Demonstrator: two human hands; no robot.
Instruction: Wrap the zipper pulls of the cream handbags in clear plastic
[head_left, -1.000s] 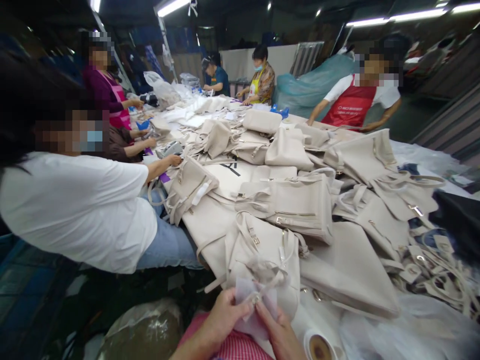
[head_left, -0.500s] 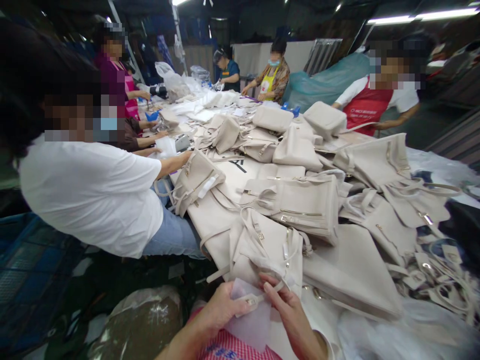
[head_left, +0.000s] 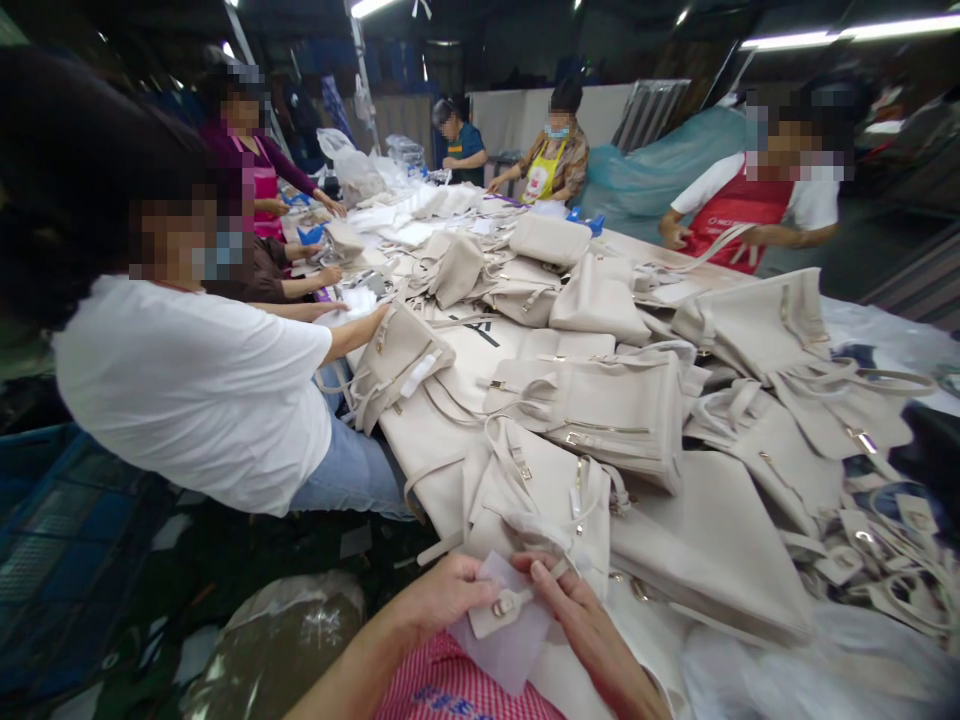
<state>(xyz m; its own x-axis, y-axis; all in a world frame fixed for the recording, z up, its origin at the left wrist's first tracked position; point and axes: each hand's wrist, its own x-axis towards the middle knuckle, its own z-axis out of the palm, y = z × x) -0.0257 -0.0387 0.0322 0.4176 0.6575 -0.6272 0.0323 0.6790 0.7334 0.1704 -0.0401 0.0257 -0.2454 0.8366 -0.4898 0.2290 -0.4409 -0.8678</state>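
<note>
Tab (head_left: 501,610) on tissue (head_left: 510,645), pinched by left hand (head_left: 442,598) and right hand (head_left: 581,620), steadying it beside bag (head_left: 540,495).

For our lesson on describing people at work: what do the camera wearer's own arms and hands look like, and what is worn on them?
Both hands are bare, with no gloves, rings or watch in view. The left hand leads back to a bare forearm with no sleeve showing. The right hand ends at a wrist with a pale cuff edge. Below the arms lies red-and-white checked fabric with blue print.
</note>
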